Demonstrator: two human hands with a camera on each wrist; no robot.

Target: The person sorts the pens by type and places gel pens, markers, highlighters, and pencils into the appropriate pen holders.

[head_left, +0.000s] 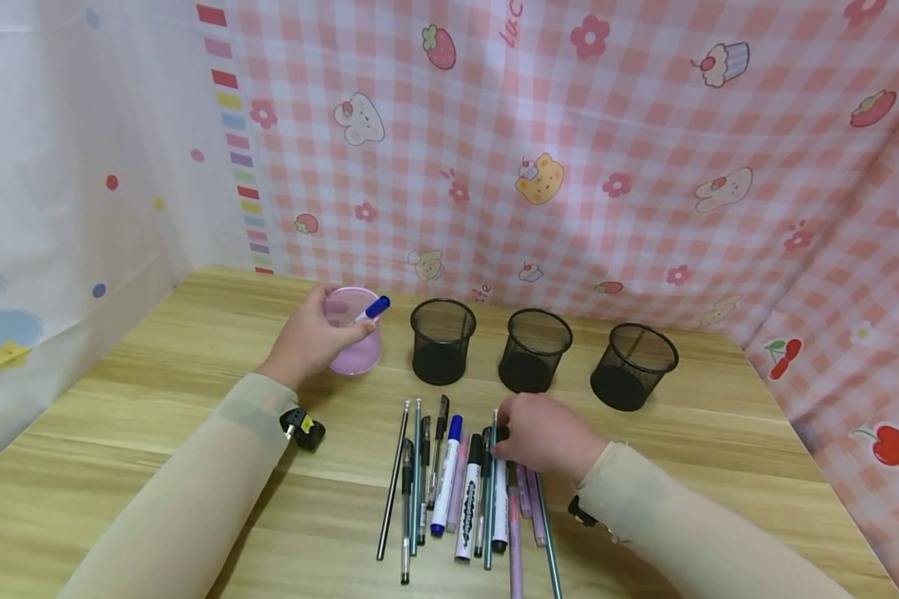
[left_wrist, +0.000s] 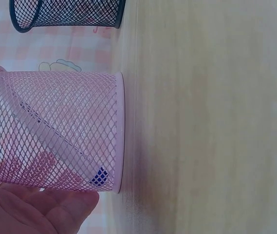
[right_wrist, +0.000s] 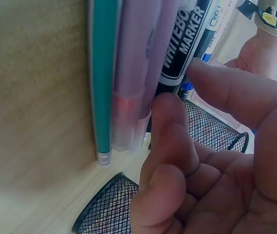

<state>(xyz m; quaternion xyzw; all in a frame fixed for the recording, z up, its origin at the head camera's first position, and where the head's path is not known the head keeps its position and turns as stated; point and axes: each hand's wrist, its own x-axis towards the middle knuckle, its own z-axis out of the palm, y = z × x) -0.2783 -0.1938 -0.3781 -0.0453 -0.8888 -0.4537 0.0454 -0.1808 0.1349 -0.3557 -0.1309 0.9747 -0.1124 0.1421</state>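
At the back left, my left hand (head_left: pixel 310 337) grips a pink mesh pen cup (head_left: pixel 355 358), its thumb across the near side by the rim. A blue-capped marker (head_left: pixel 377 307) leans inside that cup; through the mesh its blue lower end shows near the base. My right hand (head_left: pixel 547 434) is over the far end of a row of pens. In the right wrist view, its thumb and index finger pinch a black-and-white whiteboard marker (right_wrist: pixel 184 46) at the black cap. Lilac highlighters (right_wrist: pixel 134 58) and a teal pencil (right_wrist: pixel 104 73) lie beside that marker.
Three black mesh pen cups stand along the back: one left (head_left: pixel 439 358), one in the middle (head_left: pixel 528 366) and one right (head_left: pixel 622 383). Black gel pens (head_left: pixel 407 507), pencils (head_left: pixel 393 491) and another blue marker (head_left: pixel 446 482) lie side by side on the wooden table (head_left: pixel 330 516).
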